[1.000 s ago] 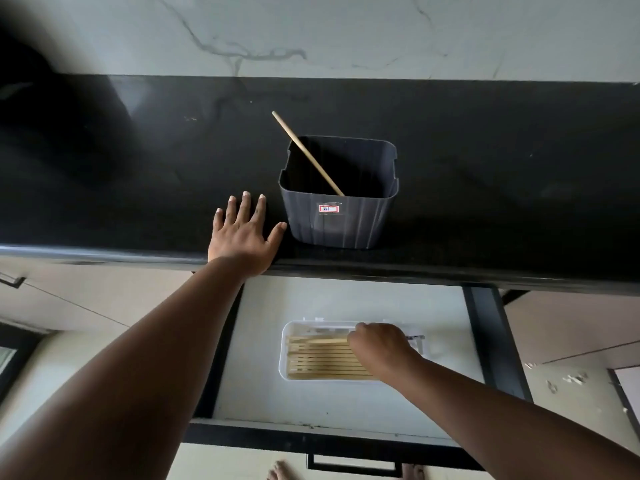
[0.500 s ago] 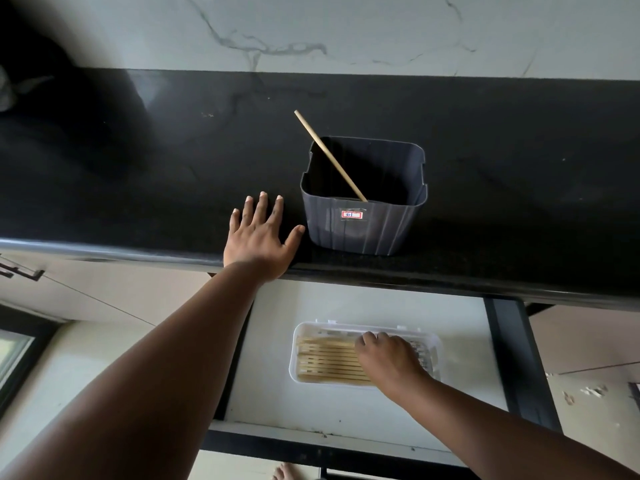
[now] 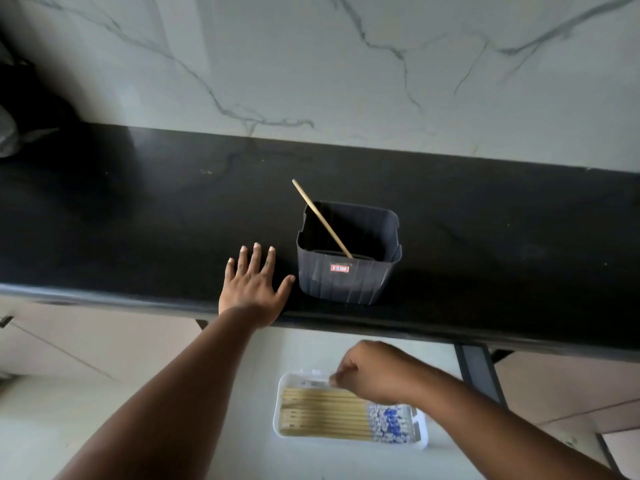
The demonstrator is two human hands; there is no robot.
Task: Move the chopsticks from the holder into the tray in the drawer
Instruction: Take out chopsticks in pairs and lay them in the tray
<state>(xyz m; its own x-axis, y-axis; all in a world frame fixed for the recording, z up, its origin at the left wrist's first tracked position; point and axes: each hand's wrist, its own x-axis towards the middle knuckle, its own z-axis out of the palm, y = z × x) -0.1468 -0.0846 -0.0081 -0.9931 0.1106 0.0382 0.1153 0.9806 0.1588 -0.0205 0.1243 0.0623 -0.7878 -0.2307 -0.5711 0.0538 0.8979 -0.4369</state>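
Task nearly complete, judging by the layout: one chopstick left to move, the rest already stowed.

Left hand point(image 3: 252, 285): flat on the black stone bench point(image 3: 138, 216) near its front edge, palm down, fingers straight and spread, thumb reaching toward the holder but apart from it. Grip empty; arm extended from lower left.

Dark grey ribbed plastic holder point(image 3: 348, 252), just right of that hand: upright on the bench, one pale wooden chopstick point(image 3: 322, 219) leaning inside, its top slanting up-left past the rim.

White rectangular plastic tray point(image 3: 349, 412) lies in the open pale drawer point(image 3: 256, 368) below the bench edge. A row of wooden chopsticks with blue-and-white patterned ends point(image 3: 332, 415) lies side by side in it, running left-right.

Right hand point(image 3: 372, 370): over the tray's far edge, knuckles up, fingers curled loosely inward. Whether the fingertips pinch anything cannot be told.

Remaining, in my judgement: fetch the last chopstick, add to row.
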